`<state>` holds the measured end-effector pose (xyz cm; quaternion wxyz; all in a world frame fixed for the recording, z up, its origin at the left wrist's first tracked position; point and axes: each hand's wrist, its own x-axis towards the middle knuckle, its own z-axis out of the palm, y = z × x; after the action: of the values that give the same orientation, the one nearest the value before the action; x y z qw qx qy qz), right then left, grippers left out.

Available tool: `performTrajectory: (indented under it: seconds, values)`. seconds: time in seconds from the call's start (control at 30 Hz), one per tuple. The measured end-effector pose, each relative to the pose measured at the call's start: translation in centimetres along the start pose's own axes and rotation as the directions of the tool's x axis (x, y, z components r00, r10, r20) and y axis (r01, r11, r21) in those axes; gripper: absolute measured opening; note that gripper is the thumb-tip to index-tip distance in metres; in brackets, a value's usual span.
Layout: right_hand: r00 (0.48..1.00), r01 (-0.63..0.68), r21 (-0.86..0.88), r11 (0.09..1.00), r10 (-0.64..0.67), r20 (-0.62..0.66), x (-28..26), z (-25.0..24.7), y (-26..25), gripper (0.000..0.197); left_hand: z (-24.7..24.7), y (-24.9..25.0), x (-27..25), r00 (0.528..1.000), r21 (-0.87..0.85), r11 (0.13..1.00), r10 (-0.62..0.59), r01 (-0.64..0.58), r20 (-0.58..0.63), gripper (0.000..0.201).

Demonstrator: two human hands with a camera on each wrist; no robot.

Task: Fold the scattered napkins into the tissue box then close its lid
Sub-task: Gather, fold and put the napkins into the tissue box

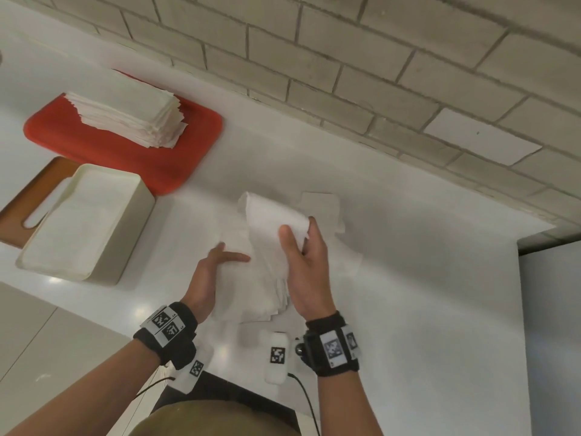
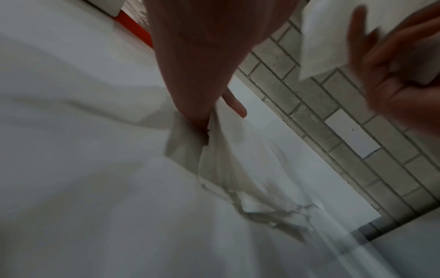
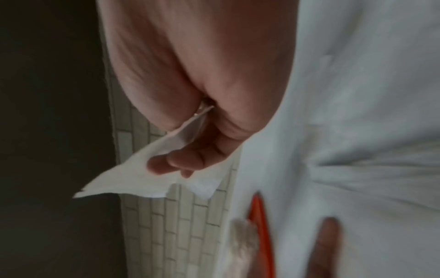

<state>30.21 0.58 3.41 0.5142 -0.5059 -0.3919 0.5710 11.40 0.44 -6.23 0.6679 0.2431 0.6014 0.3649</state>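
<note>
Both hands on thin white paper napkins over the white desk (image 1: 408,294)

The right hand (image 1: 306,265) pinches a lifted white napkin (image 1: 270,215); the left hand (image 1: 213,272) grips the loose napkin pile (image 1: 251,291) between the hands; the open cream plastic tissue box (image 1: 125,234) lies well left of the left hand, holding flat napkins.

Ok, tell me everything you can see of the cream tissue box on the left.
The tissue box is a cream, rounded-corner rectangular container that looks like matte plastic. It stands open on the white counter, no lid on top, and seems to hold flat white napkins. It sits left of the hands, its far-left side overlapping a brown board with a handle slot, its far corner close to the red tray. Neither hand touches it.
</note>
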Motion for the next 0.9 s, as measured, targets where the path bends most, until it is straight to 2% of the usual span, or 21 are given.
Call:
performTrajectory:
  seconds: [0.07, 0.1, 0.13, 0.17, 0.23, 0.27, 0.33, 0.37, 0.4, 0.47, 0.5, 0.53, 0.6, 0.67, 0.7, 0.8, 0.87, 0.9]
  values:
    - [0.996, -0.087, -0.157, 0.984, 0.080, -0.049, 0.2, 0.9, 3.3, 0.021, -0.6, 0.1, 0.2, 0.995, -0.107, 0.993, -0.049, 0.058, 0.087, 0.098]
    - [0.990, -0.138, -0.262, 0.955, 0.122, -0.076, 0.0, 1.2, 5.1, 0.018, -0.7, 0.2, 0.3, 0.993, -0.119, 0.992, -0.033, 0.047, 0.110, 0.105]
    - [0.980, -0.196, -0.351, 0.915, 0.175, -0.091, -0.2, 1.4, 6.5, 0.018, -0.7, 0.3, 0.3, 0.995, -0.099, 0.995, -0.004, 0.014, 0.095, 0.102]
    - [0.969, -0.246, -0.422, 0.873, 0.238, -0.072, -0.5, 1.5, 7.7, 0.022, -0.5, 0.5, 0.3, 0.998, -0.045, 0.999, 0.033, -0.031, 0.054, 0.088]
    - [0.957, -0.246, -0.558, 0.793, 0.289, -0.011, -0.5, 1.0, 8.9, 0.029, -0.1, 0.4, 0.8, 0.987, 0.152, 0.981, 0.135, -0.121, -0.084, 0.047]
    - [0.969, -0.212, -0.616, 0.759, 0.245, -0.031, -0.2, 0.3, 8.9, 0.029, -0.3, 0.0, 1.3, 0.975, 0.230, 0.963, 0.173, -0.138, -0.141, 0.035]
    - [0.983, -0.165, -0.716, 0.679, 0.056, -0.173, 1.1, -2.2, 8.6, 0.023, -0.6, -0.1, 1.7, 0.967, 0.266, 0.956, 0.174, -0.121, -0.187, 0.030]
    - [0.971, -0.155, -0.786, 0.599, -0.054, -0.233, 1.8, -3.9, 8.5, 0.024, -0.7, -0.1, 1.7, 0.966, 0.276, 0.954, 0.172, -0.114, -0.193, 0.034]
    - [0.958, -0.180, -0.863, 0.473, -0.115, -0.262, 2.6, -5.6, 8.4, 0.035, -0.8, 0.0, 1.6, 0.966, 0.291, 0.950, 0.175, -0.114, -0.192, 0.040]
    - [0.958, -0.260, -0.942, 0.211, -0.067, -0.280, 3.9, -8.5, 8.4, 0.067, -0.9, -0.1, 1.7, 0.965, 0.316, 0.942, 0.182, -0.115, -0.190, 0.042]
    - [0.961, -0.273, -0.950, 0.150, -0.003, -0.276, 4.4, -9.5, 8.4, 0.071, -0.8, 0.0, 1.6, 0.964, 0.331, 0.936, 0.189, -0.119, -0.188, 0.036]
    - [0.967, -0.253, -0.957, 0.145, 0.048, -0.248, 4.8, -10.2, 8.3, 0.064, -0.8, 0.0, 1.7, 0.963, 0.346, 0.930, 0.196, -0.122, -0.187, 0.031]
    - [0.986, -0.161, -0.945, 0.285, 0.078, -0.145, 5.2, -11.3, 8.3, 0.043, -0.6, 0.0, 1.8, 0.956, 0.382, 0.912, 0.232, -0.150, -0.179, 0.031]
    - [0.995, -0.085, -0.887, 0.454, -0.012, -0.101, 5.0, -11.7, 7.4, 0.031, -0.6, 0.0, 2.0, 0.944, 0.433, 0.884, 0.277, -0.177, -0.180, 0.034]
    - [0.991, -0.040, -0.876, 0.481, -0.096, -0.098, 5.0, -11.8, 6.5, 0.027, -0.6, 0.0, 2.0, 0.938, 0.446, 0.877, 0.289, -0.179, -0.191, 0.037]
    - [0.934, 0.085, -0.882, 0.464, -0.346, -0.092, 5.3, -10.5, 3.0, 0.024, -0.7, -0.1, 1.6, 0.933, 0.401, 0.884, 0.324, -0.240, -0.156, 0.060]
    - [0.865, 0.203, -0.865, 0.459, -0.498, -0.060, 5.6, -8.3, -0.1, 0.024, -0.8, -0.2, 1.2, 0.917, 0.400, 0.861, 0.385, -0.316, -0.105, 0.071]
    - [0.819, 0.274, -0.843, 0.462, -0.572, -0.047, 5.5, -7.0, -1.6, 0.023, -0.7, -0.3, 1.0, 0.907, 0.410, 0.844, 0.413, -0.346, -0.085, 0.069]
